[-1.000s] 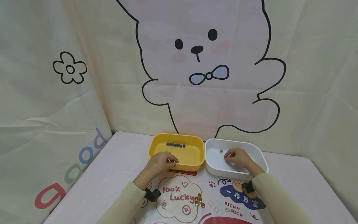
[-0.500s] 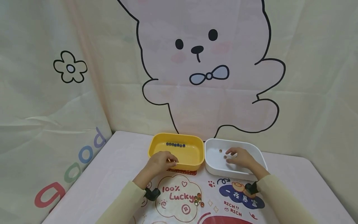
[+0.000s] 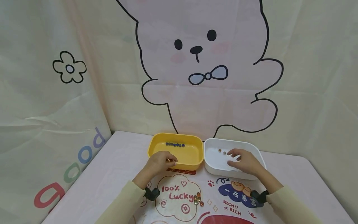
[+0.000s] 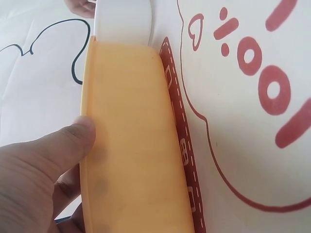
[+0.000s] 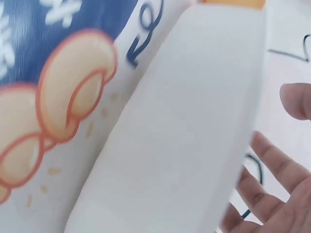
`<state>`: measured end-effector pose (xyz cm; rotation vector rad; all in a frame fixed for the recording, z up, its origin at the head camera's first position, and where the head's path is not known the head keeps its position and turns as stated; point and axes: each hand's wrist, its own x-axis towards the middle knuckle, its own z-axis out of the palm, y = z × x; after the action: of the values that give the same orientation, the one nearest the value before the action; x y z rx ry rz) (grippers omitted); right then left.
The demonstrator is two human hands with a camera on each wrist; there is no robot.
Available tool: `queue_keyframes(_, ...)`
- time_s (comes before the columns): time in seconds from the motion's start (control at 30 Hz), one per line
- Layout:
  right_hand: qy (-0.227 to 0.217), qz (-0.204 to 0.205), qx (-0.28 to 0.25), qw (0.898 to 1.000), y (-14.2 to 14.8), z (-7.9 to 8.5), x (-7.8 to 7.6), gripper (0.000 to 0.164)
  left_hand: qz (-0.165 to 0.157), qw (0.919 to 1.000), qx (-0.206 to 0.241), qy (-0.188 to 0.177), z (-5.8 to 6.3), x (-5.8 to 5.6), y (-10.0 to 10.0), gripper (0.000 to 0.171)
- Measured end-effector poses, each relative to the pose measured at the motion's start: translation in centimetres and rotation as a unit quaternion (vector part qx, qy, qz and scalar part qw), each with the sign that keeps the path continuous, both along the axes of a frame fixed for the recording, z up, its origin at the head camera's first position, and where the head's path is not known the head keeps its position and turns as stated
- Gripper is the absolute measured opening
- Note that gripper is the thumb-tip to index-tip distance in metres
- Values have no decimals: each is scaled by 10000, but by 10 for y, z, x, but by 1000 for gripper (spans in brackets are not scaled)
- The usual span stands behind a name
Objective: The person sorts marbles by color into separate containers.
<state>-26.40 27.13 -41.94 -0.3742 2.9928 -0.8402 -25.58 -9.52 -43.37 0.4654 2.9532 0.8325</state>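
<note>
On the table (image 3: pixel 293 174), a yellow tray (image 3: pixel 187 155) sits left, just beside a white tray (image 3: pixel 223 172) at right. The left hand (image 3: pixel 160 161) seems to pinch the yellow tray's near rim, its fingers partly hidden. The right hand (image 3: pixel 246 161) is over the white tray, thumb and fingers wide apart. Blue beads (image 3: pixel 174 144) line the yellow tray's far side; amber beads (image 3: pixel 199 199) cluster nearer; two brownish beads (image 3: pixel 224 153) lie left of the right hand.

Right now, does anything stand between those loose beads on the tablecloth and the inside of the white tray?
Yes: the near wall of the white tray stands between its inside and the beads; nothing else visible blocks the way.
</note>
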Motion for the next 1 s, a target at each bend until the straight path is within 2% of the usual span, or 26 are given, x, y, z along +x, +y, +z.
queue_keyframes(0.27,445,124,-216,9987,-14,14,27,36,23,10000,-17,-19,0,-1,1,15)
queue_keyframes(0.6,433,205,-416,9980,-30,19,47,35,8,10000,-18,65,0,0,0,15)
queue_keyframes(0.9,75,108,-799,9967,-58,11,72,28,-11,10000,-8,88,0,-1,0,15)
queue_keyframes(1.0,29,267,-819,9963,-65,2,79,23,1,10000,7,68,0,0,0,15)
